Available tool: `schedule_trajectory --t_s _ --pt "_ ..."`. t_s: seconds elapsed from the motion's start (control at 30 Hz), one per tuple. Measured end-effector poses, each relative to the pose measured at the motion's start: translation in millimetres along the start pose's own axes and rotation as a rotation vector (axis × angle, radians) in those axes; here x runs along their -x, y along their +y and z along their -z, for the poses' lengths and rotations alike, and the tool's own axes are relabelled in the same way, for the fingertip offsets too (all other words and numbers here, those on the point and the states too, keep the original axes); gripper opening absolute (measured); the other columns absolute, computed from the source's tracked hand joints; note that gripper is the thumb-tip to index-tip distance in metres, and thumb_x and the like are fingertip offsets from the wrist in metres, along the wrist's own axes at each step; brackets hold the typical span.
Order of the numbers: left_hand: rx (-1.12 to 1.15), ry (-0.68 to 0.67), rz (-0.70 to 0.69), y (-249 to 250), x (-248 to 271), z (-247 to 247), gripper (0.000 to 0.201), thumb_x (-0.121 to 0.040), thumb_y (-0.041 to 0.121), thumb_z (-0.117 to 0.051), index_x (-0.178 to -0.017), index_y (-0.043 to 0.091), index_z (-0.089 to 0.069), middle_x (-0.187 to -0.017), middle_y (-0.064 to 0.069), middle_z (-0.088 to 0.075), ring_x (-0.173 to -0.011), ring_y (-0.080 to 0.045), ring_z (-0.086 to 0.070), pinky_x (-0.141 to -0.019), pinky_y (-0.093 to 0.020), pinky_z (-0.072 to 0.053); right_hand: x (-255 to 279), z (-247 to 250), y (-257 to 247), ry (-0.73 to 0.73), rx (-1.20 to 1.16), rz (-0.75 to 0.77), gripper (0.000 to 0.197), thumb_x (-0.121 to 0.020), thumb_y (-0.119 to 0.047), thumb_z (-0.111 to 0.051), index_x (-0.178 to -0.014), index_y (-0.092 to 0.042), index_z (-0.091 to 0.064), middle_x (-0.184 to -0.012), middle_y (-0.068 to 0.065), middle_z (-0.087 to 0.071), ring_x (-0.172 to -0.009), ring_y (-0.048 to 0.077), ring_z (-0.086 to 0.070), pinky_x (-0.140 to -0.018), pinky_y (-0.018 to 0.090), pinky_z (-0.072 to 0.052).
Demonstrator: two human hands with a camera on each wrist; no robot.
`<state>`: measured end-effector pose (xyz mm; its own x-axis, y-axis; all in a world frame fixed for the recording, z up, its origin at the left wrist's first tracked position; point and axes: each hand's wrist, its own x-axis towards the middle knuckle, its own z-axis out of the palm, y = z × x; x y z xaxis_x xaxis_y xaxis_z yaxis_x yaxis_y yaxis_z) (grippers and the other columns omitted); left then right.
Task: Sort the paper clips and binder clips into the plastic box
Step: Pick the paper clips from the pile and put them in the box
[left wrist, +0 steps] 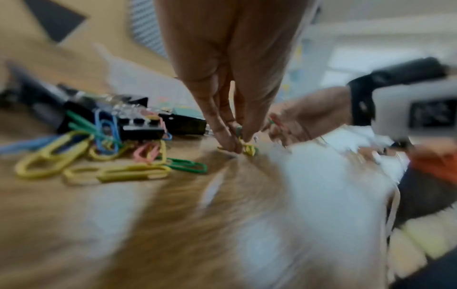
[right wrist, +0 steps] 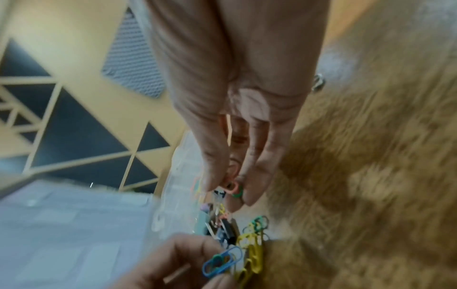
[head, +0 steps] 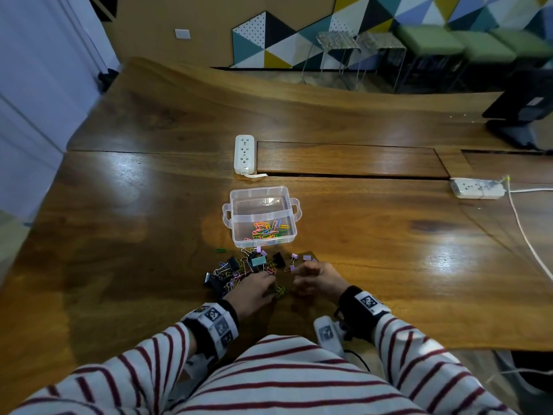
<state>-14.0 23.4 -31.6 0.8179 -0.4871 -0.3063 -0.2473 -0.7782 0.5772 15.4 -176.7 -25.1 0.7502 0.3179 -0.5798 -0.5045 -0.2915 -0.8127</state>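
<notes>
A clear plastic box [head: 288, 217] stands on the wooden table, with several coloured paper clips [head: 269, 229] in its near compartment; the far compartment looks empty. Just in front lies a mixed pile of binder clips [head: 257, 261] and paper clips [left wrist: 81, 148]. My left hand [head: 267, 286] is at the pile's near edge. Its fingertips [left wrist: 232, 145] pinch yellow and green paper clips [left wrist: 248, 148] against the table. My right hand [head: 302, 280], close to the right of it, pinches pink and green paper clips [right wrist: 235, 188] above the table.
A white power strip [head: 244, 154] lies beyond the box. A second one [head: 477, 188] lies far right, its cable [head: 526, 238] running toward the near edge. A black stand [head: 520, 115] is at the back right. One green paper clip [head: 220, 250] lies left of the box.
</notes>
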Motion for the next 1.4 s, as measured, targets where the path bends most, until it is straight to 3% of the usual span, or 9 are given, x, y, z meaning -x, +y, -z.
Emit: schedule_trajectory --t_s 0.17,0.37,0.53,0.7,0.8,0.93,1.0,1.23,1.4 --pt "0.565 0.064 0.179 -13.7 -0.2 20.7 0.012 -0.083 0.011 -0.064 -0.093 0.017 -0.065 -0.096 0.002 -0.065 -0.081 -0.003 -0.062 -0.077 -0.013 -0.051 -3.7 1.8 -4.5 0.010 -0.236 -0.075 0.012 -0.084 0.004 -0.056 -0.086 -0.005 -0.063 -0.081 0.008 -0.062 -0.063 0.010 -0.066 -0.061 0.022 -0.058" --pt "0.807 0.107 0.160 -24.1 -3.6 51.9 0.011 -0.081 0.002 -0.064 -0.082 0.012 -0.065 -0.082 -0.001 -0.067 -0.070 -0.005 -0.066 -0.064 -0.017 -0.055 -25.6 -5.3 -52.5 0.082 -0.193 0.035 0.017 -0.085 0.003 -0.055 -0.084 -0.010 -0.065 -0.085 0.005 -0.066 -0.071 0.009 -0.065 -0.069 0.019 -0.055" --pt "0.731 0.198 0.171 -37.9 -17.2 72.1 0.010 -0.079 0.004 -0.067 -0.083 0.011 -0.064 -0.082 -0.001 -0.067 -0.065 0.001 -0.066 -0.069 -0.020 -0.054 -48.7 -15.7 -101.9 0.152 -0.174 0.124 0.018 -0.088 0.007 -0.047 -0.104 0.011 -0.055 -0.081 0.009 -0.059 -0.073 0.016 -0.058 -0.058 0.014 -0.055" --pt "0.666 0.243 0.275 -40.1 -36.5 81.4 0.019 -0.081 0.000 -0.063 -0.100 -0.001 -0.061 -0.089 -0.006 -0.063 -0.057 0.002 -0.065 -0.058 -0.010 -0.054 -57.8 -19.4 -109.7 0.217 0.374 0.176 0.030 -0.089 0.000 -0.050 -0.119 -0.003 -0.053 -0.119 0.015 -0.060 -0.112 0.026 -0.057 -0.092 0.030 -0.046" --pt "0.529 0.242 0.289 -39.1 -51.9 91.2 0.018 -0.084 0.004 -0.061 -0.102 0.001 -0.060 -0.088 -0.005 -0.062 -0.066 -0.005 -0.062 -0.056 -0.007 -0.052 -44.7 -19.1 -103.1 0.247 0.570 0.228 0.031 -0.088 0.000 -0.050 -0.118 -0.007 -0.055 -0.123 0.012 -0.059 -0.115 0.023 -0.055 -0.099 0.031 -0.043" --pt "0.328 0.267 0.299 -38.9 -76.6 97.0 0.015 -0.084 0.007 -0.062 -0.098 0.003 -0.062 -0.097 -0.013 -0.068 -0.089 -0.024 -0.066 -0.082 -0.035 -0.056 -29.7 -18.8 -73.8 0.154 0.661 0.253 0.021 -0.086 -0.001 -0.055 -0.104 -0.005 -0.064 -0.114 0.014 -0.065 -0.106 0.023 -0.061 -0.099 0.033 -0.046" --pt "0.224 0.259 0.295 -39.0 -85.3 97.3 0.014 -0.083 0.008 -0.062 -0.097 0.006 -0.065 -0.103 -0.013 -0.069 -0.099 -0.025 -0.064 -0.092 -0.040 -0.051 -24.3 -22.0 -56.5 0.049 0.778 0.236 0.020 -0.085 -0.004 -0.057 -0.104 -0.007 -0.064 -0.111 0.014 -0.066 -0.102 0.024 -0.062 -0.094 0.038 -0.050" --pt "-0.006 0.209 0.117 -31.7 -72.7 89.2 0.029 -0.090 0.006 -0.052 -0.114 0.018 -0.063 -0.128 -0.006 -0.056 -0.107 -0.022 -0.059 -0.098 -0.038 -0.047 -9.8 -40.0 -18.8 -0.033 1.140 0.196 0.039 -0.082 -0.020 -0.063 -0.116 -0.010 -0.047 -0.122 0.009 -0.049 -0.113 0.024 -0.047 -0.089 0.040 -0.049" --pt "-0.044 0.106 -0.069 -18.9 -42.3 68.9 0.024 -0.092 0.009 -0.048 -0.111 0.013 -0.063 -0.116 -0.005 -0.059 -0.109 -0.019 -0.053 -0.093 -0.034 -0.046 -9.3 -44.3 -4.4 0.028 1.162 0.264 0.041 -0.086 -0.010 -0.055 -0.125 -0.012 -0.043 -0.129 0.007 -0.045 -0.117 0.024 -0.045 -0.086 0.037 -0.050"
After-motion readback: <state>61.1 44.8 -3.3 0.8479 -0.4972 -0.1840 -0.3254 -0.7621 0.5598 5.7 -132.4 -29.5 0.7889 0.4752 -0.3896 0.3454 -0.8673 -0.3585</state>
